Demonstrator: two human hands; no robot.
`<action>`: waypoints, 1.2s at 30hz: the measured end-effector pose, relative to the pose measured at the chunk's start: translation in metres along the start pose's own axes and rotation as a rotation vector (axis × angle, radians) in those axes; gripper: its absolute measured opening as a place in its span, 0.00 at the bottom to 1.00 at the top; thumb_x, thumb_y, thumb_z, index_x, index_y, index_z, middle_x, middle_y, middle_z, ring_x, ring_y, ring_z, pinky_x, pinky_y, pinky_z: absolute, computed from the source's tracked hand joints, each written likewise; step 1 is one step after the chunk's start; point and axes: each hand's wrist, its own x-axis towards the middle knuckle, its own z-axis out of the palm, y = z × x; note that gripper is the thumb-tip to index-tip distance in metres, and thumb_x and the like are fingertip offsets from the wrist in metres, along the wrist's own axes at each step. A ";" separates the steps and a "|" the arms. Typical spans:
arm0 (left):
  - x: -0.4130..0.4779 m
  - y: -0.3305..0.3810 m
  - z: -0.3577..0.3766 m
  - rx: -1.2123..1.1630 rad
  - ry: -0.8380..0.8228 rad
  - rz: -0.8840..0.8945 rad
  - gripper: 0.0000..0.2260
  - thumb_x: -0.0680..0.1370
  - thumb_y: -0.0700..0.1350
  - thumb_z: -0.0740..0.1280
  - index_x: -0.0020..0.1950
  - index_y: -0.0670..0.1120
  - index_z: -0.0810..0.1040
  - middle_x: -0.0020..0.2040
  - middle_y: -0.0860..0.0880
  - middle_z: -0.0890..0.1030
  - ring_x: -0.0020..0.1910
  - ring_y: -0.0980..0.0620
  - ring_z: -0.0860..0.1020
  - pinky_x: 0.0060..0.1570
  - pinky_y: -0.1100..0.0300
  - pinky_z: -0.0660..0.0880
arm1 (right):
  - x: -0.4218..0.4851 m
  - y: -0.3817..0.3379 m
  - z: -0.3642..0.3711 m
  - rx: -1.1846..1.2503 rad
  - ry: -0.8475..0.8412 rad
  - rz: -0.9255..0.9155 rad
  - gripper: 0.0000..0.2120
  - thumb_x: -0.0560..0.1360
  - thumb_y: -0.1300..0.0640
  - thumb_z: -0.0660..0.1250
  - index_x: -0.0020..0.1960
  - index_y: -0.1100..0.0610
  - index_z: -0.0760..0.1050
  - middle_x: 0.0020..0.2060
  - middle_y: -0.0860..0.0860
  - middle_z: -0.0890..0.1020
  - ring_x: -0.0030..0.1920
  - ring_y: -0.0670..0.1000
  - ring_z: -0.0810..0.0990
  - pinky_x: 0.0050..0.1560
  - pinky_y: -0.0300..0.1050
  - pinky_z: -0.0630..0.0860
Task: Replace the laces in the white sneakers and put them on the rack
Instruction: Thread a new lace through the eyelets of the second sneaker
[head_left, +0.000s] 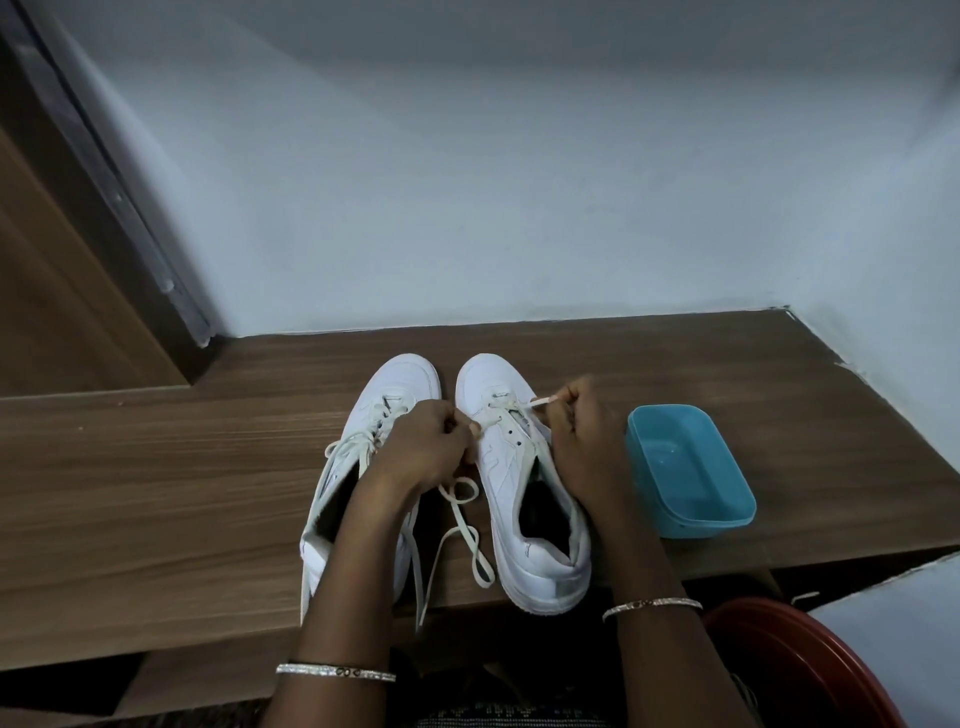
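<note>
Two white sneakers (524, 483) side by side on worktop (156, 467). Left hand (426, 447) and right hand (576, 431) each pinch lace (462, 519) of right-side sneaker. Blue tub (691, 467) just beside.

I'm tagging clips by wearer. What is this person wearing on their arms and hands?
The left hand and right hand wear no gloves, and no sleeves show on the forearms. Each wrist has a thin silver band with small markings: the left bangle and the right bangle. Rings, if any, are too small to tell.
</note>
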 end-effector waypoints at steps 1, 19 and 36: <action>0.001 0.000 0.001 0.068 0.029 0.027 0.08 0.80 0.48 0.67 0.44 0.45 0.80 0.35 0.51 0.80 0.33 0.55 0.77 0.36 0.62 0.72 | 0.000 0.000 0.000 0.003 -0.004 0.000 0.12 0.73 0.50 0.56 0.46 0.58 0.71 0.38 0.51 0.79 0.39 0.51 0.75 0.39 0.44 0.62; 0.006 0.003 0.008 0.235 0.349 0.253 0.06 0.78 0.47 0.69 0.41 0.49 0.78 0.36 0.59 0.78 0.35 0.62 0.75 0.36 0.68 0.67 | 0.005 0.010 -0.013 0.140 -0.070 0.121 0.04 0.74 0.55 0.72 0.41 0.51 0.79 0.36 0.45 0.84 0.38 0.43 0.82 0.40 0.40 0.78; 0.010 0.007 0.011 0.204 0.412 0.508 0.03 0.75 0.48 0.67 0.42 0.52 0.81 0.35 0.57 0.78 0.34 0.57 0.74 0.39 0.55 0.74 | 0.007 0.001 -0.020 0.089 -0.133 -0.001 0.09 0.73 0.62 0.71 0.51 0.51 0.82 0.42 0.41 0.84 0.43 0.38 0.81 0.43 0.33 0.75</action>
